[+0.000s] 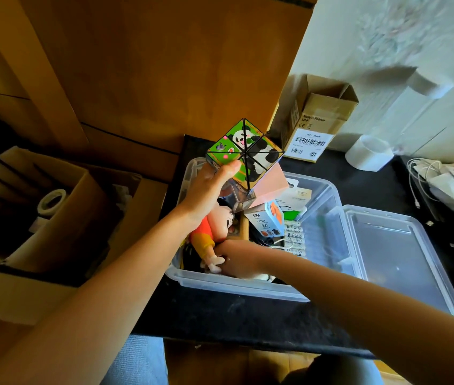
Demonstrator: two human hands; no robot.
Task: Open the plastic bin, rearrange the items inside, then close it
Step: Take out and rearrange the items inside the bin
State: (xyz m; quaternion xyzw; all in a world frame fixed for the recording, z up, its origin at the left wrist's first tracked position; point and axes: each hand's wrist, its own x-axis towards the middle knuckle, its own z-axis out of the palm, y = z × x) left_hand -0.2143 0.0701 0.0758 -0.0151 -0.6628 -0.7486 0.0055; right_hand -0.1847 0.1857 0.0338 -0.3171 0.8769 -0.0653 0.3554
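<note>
The clear plastic bin (236, 284) stands open on a black tabletop, and its clear lid (398, 259) lies flat just to its right. Above the bin's far left corner, my left hand (209, 187) grips a green panda-print cube (243, 150) with a pink box (271, 184) under it. Inside the bin lies a doll in an orange shirt (212, 237), beside a small white-and-orange carton (266, 218) and white battery packs (295, 237). My right hand (236, 259) reaches into the near part of the bin, its fingers curled at the doll's legs; the grip itself is hidden.
An open cardboard box with a barcode label (314, 120) stands behind the bin. A white cup (368, 152) and white cables (425, 176) lie at the back right. To the left is a cardboard box holding a tape roll (52, 200). A tall cardboard panel rises behind.
</note>
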